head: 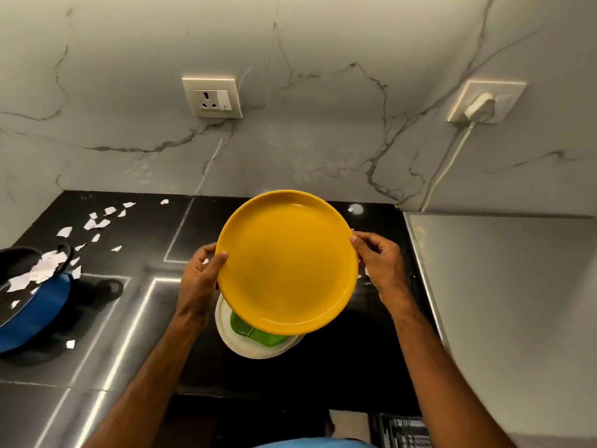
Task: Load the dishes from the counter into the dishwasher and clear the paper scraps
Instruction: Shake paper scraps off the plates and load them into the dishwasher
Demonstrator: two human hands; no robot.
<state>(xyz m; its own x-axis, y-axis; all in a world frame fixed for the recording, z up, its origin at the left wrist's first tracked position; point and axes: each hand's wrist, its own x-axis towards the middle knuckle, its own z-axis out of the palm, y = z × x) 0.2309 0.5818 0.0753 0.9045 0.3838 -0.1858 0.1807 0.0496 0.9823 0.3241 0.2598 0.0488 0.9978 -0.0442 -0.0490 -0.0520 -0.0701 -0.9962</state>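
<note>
While both hands held it by opposite edges, the yellow plate (287, 263) hung above the black bench (339, 370), tilted with its hollow face toward the camera. The left hand (202, 273) gripped the left rim, thumb curled over the top and fingers hidden beneath. The right hand (379, 263) pinched the right rim between thumb and fingertips. Directly below, mostly covered by the yellow plate, a white plate (258, 350) lay on the bench with something green (258, 334) on it — what it was could not be told.

Paper scraps (97, 221) were strewn over the far left corner of the bench, close to the marble wall (323, 140). One stray piece (164, 202) lay further right, and another (70, 343) lay just beside the near side of a blue pan (32, 318). That pan sat tilted at the left edge, well apart from the plates, its dark inside holding more torn paper (38, 273).

On the right a grey steel surface (517, 286) ran along the bench, near the right forearm. The wall carried a socket (211, 98) with a switch, and further right a white plug (479, 106) sat in a second outlet. Its cable (449, 163) dropped to the corner where bench and steel surface met. At the bottom edge, below the bench front and between the forearms, part of a dark wire rack (403, 431) showed — too little to tell what it held.
</note>
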